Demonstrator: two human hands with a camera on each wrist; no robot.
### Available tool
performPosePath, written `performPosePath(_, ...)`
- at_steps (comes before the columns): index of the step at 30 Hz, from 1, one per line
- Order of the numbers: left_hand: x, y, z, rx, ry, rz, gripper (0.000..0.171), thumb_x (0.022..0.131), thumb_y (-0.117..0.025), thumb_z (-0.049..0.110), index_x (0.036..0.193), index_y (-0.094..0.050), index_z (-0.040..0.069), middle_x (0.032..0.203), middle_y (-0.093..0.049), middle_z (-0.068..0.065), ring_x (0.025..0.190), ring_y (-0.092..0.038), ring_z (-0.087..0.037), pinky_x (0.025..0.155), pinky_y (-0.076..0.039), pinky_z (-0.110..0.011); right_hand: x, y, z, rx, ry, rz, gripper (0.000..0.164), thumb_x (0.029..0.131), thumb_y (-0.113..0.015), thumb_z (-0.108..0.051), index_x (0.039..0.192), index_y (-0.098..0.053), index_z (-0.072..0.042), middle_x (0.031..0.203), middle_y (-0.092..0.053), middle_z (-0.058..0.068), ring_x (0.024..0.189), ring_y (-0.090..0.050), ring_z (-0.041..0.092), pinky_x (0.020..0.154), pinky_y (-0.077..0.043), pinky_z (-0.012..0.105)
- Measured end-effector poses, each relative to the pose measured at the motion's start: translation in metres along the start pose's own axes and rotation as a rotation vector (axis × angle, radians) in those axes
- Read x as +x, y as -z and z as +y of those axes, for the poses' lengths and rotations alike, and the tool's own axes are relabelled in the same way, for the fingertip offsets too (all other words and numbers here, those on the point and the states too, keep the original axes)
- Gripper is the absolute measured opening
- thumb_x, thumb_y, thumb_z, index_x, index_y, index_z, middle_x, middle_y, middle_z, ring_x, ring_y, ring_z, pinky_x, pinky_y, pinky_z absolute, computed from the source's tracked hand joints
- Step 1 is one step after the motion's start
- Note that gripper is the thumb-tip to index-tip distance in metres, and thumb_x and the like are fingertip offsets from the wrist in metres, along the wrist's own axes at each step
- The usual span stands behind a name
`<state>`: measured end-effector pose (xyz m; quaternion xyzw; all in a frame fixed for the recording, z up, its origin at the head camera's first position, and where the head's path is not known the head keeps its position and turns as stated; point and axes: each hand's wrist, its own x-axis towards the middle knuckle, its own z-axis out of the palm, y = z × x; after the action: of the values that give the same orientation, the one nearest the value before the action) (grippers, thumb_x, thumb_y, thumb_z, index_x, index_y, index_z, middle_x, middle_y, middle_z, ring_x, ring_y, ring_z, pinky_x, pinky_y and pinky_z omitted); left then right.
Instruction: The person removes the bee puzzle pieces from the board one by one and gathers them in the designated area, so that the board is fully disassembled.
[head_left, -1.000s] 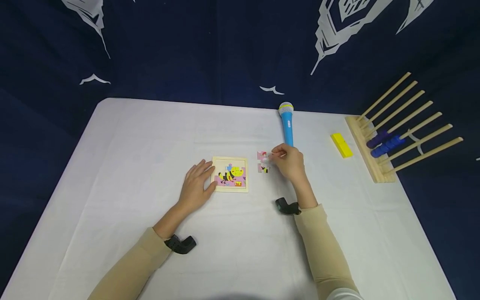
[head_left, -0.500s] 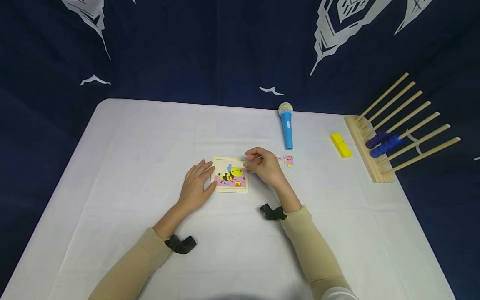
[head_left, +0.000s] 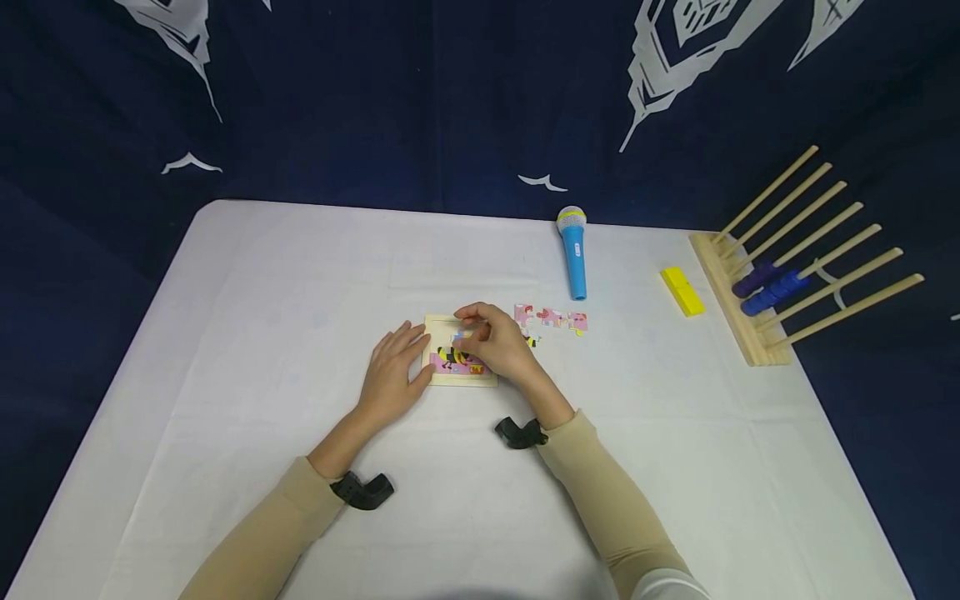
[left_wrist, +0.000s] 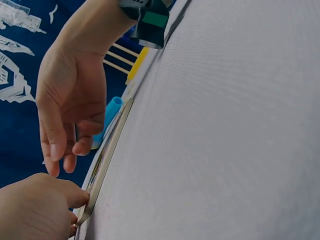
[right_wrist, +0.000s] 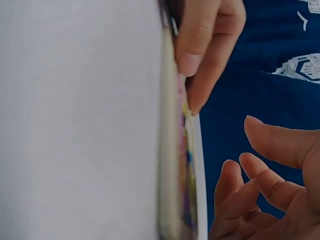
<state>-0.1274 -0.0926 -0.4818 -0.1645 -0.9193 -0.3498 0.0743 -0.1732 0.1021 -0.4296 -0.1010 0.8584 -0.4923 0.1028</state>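
Observation:
A square wooden jigsaw board (head_left: 465,381) with a bee picture, its pieces partly filling it, lies mid-table. My left hand (head_left: 390,367) rests at its left side, fingers straight and spread, thumb and fingertips touching the rim. Over the board's upper right part hovers my right hand (head_left: 501,343), hiding some of the picture. In the right wrist view the right thumb (right_wrist: 275,142) stands apart from loosely bent fingers, and no piece shows between them. Several loose pink puzzle pieces (head_left: 551,317) lie just right of the board.
A blue toy microphone (head_left: 575,258) lies behind the loose pieces. Further right are a yellow block (head_left: 682,291) and a wooden peg rack (head_left: 738,300) with purple and blue beads. The white table (head_left: 300,267) ends at a dark blue curtain (head_left: 337,100).
My right hand has moved left from the loose pieces to over the board, uncovering those pieces and the microphone's lower end. The left hand has stayed at the board's left side.

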Motion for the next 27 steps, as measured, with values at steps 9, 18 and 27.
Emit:
performPosePath(9,0.000,-0.001,0.000,-0.006,-0.002,0.005,0.049,0.089,-0.067,0.016,0.130,-0.057,-0.007,0.145,-0.050,-0.018,0.143,-0.035,-0.036,0.120,-0.022,-0.053,0.001,-0.003,0.008,-0.004,-0.015,0.015,0.037,0.081,-0.076,-0.006,0.117,-0.065,-0.004,0.113,-0.062,0.013,0.072,-0.053,0.015,0.065,-0.045,0.023)
performPosePath(18,0.000,-0.001,0.001,-0.013,0.006,-0.007,0.049,0.090,-0.066,0.016,0.132,-0.056,-0.007,0.146,-0.048,-0.019,0.144,-0.034,-0.035,0.120,-0.020,-0.053,0.001,-0.006,0.013,-0.064,-0.029,0.024,0.038,0.081,-0.077,-0.007,0.117,-0.065,-0.005,0.110,-0.062,0.012,0.077,-0.056,0.016,0.066,-0.046,0.022)
performPosePath(27,0.000,-0.002,0.000,-0.009,0.004,0.007,0.049,0.088,-0.068,0.015,0.130,-0.057,-0.008,0.145,-0.049,-0.020,0.143,-0.035,-0.036,0.120,-0.021,-0.054,0.000,-0.008,0.014,-0.127,-0.012,0.034,0.036,0.081,-0.078,-0.009,0.116,-0.066,-0.007,0.108,-0.062,0.010,0.079,-0.058,0.016,0.064,-0.045,0.022)
